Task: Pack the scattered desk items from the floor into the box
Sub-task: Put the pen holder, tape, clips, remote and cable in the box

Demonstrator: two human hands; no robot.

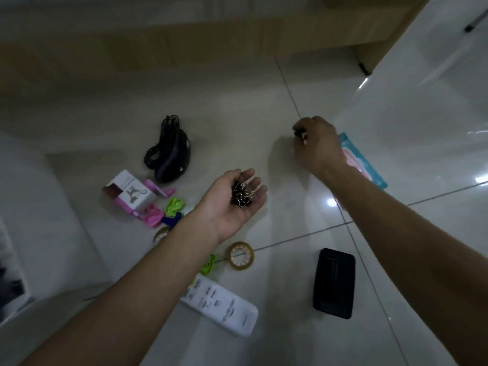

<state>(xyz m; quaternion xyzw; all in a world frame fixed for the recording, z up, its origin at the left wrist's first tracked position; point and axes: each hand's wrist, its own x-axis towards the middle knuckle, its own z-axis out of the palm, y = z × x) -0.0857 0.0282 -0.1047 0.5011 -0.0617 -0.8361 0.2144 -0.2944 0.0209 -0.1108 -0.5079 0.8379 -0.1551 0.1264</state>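
Head view, looking down at a pale tiled floor (237, 101) with desk items scattered across it.

- Far left, cut off by the frame edge: a white container (13, 273) with something dark inside (too blurred to tell what).
- Left of centre: a white and pink carton (129, 192) lies on the floor. Beyond it, further from the viewer, sits a black mouse (171, 154) with its cable bundled against it.
- Just right of the carton: pink clips (153, 217) and a green clip (174, 204) lie in a small cluster. Near them a tape roll (161, 235) is partly hidden by the left forearm.
- Centre: the left hand (232, 204) is held over the floor, palm up, fingers loosely extended and not clenched. A heap of binder clips (243, 194) rests in the palm.
- Below that hand: a second tape roll (240, 256) lies flat on a tile seam, with a second green clip (208, 264) just to its left at the forearm's edge. A white remote (221, 305) lies nearer the viewer.
- Lower right of centre: a black case (334, 282) lies flat on the floor, well apart from the cluster.
- Right: the right hand (320, 146) reaches forward, knuckles up. Its fingertips pinch a small black clip (300, 133) close to the floor (whether it touches the tile cannot be told).
- Far right: a teal and pink packet (367, 165) lies on the floor, partly hidden by the right wrist.
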